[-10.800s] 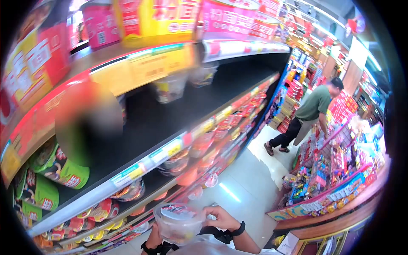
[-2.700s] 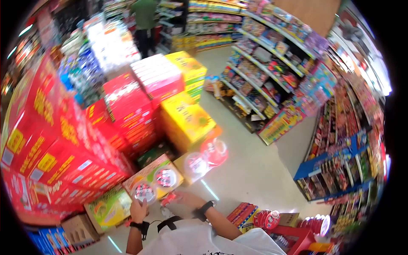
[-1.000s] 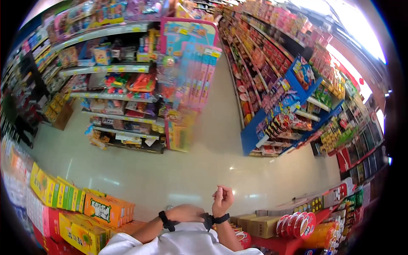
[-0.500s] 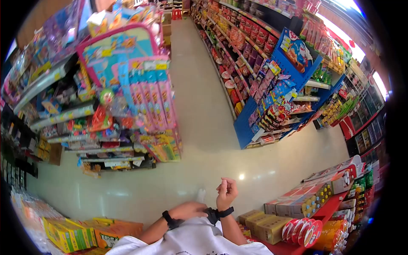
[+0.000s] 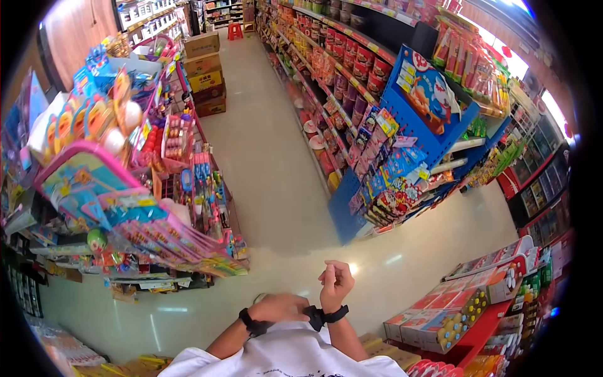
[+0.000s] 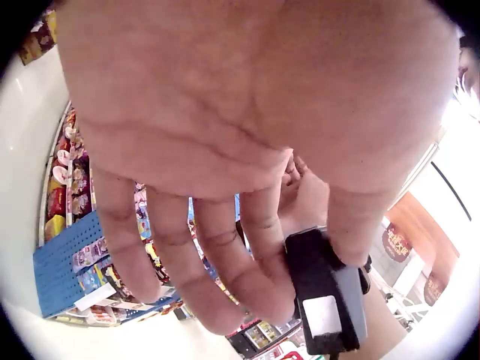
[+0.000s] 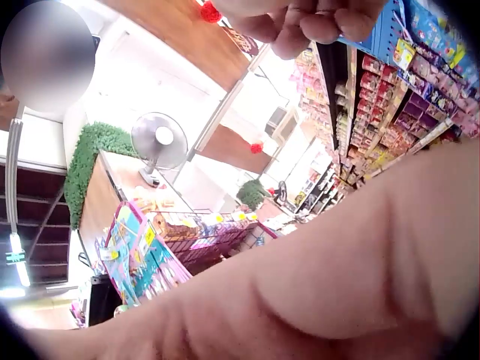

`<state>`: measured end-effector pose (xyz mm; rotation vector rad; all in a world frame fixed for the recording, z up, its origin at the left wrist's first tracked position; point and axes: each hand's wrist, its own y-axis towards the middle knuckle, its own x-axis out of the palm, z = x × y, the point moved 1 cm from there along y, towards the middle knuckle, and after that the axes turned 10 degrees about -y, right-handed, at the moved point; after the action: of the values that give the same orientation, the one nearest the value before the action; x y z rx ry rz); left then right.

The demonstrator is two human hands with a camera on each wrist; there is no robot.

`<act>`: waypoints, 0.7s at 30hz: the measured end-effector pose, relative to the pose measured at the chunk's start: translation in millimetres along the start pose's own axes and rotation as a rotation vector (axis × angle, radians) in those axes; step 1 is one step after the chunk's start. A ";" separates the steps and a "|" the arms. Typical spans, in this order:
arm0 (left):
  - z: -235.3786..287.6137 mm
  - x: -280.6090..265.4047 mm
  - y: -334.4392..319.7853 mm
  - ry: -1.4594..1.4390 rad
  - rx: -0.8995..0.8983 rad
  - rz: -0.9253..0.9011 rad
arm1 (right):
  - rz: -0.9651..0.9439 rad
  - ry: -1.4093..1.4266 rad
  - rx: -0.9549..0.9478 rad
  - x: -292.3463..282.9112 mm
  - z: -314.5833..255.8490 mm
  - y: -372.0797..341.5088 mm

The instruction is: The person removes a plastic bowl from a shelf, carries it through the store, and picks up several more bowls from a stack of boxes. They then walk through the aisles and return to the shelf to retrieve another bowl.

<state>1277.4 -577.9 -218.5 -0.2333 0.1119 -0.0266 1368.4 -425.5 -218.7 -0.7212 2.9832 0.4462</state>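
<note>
In the head view the left hand (image 5: 276, 308) reaches across the white shirt (image 5: 282, 352), palm down, with its fingertips at the black device (image 5: 317, 318) strapped on the right wrist. The right hand (image 5: 336, 284) is raised just beside it, fingers loosely curled and holding nothing. Two dark straps show, one on each wrist. Beyond lie a pale, shiny floor (image 5: 264, 207), one pink-edged rack (image 5: 88, 151) of small goods, one blue rack (image 5: 345, 213) of packets, four stacked cartons (image 5: 205, 65) and one red stool (image 5: 235, 31) in the aisle. In the left wrist view four slightly bent, spread fingers and the thumb come down on either side of the black device, pinching it; one white label (image 6: 322, 315) is on it. The right wrist view shows curled fingertips at the top, one fan (image 7: 160, 142) on a wooden surface and two red ornaments.
</note>
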 end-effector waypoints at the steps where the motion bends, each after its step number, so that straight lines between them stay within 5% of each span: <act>1: 2.5 -11.1 9.7 -0.006 0.007 -0.011 | -0.011 0.009 0.026 6.1 3.9 14.0; 16: 27.8 -269.0 187.1 0.086 0.119 -0.019 | 0.011 -0.009 -0.176 145.3 48.2 281.9; 21: 32.8 -324.1 226.3 0.012 0.124 0.021 | 0.003 0.051 -0.084 184.0 51.6 351.7</act>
<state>962.2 -337.5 -204.5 -0.1082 0.1241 -0.0143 1043.7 -192.9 -193.5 -0.7465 3.0290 0.5646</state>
